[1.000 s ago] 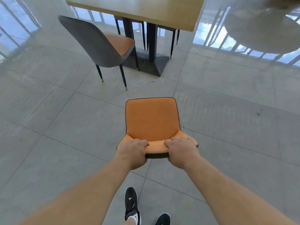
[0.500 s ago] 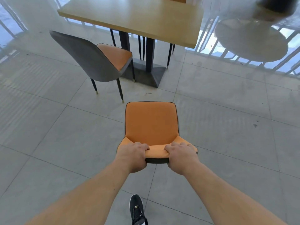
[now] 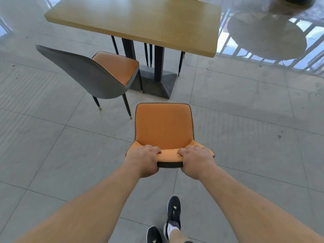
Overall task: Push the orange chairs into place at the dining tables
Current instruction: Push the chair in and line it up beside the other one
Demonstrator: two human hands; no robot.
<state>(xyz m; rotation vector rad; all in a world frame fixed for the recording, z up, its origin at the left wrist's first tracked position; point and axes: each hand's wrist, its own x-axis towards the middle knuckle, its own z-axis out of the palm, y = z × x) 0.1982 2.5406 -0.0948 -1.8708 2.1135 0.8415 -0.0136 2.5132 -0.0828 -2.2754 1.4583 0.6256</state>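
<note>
Grey floor tiles (image 3: 245, 106) fill the view, glossy enough to mirror a railing and a round shape at two o'clock. A wooden dining table (image 3: 140, 20) on a dark pedestal base (image 3: 157, 85) stands at twelve o'clock.

The held orange chair (image 3: 164, 127) sits at the centre, on open floor short of the table and well apart from it. The left hand (image 3: 143, 160) and right hand (image 3: 196, 160) are each clenched over the top edge of its backrest, fingers curled forward over the orange padding, one at each end of the rail.

The seat's front edge faces twelve o'clock, toward the table, and its long axis runs from six to twelve, roughly in line with the pedestal. A second chair (image 3: 98, 74), grey-backed with an orange seat, stands at ten o'clock, angled so its seat points toward one o'clock, partly under the table's near-left corner.

By my reading, the step in hand is walking this chair forward. Next it likely needs a straight push toward twelve o'clock, keeping right of the second chair's legs and clear of the pedestal.
</note>
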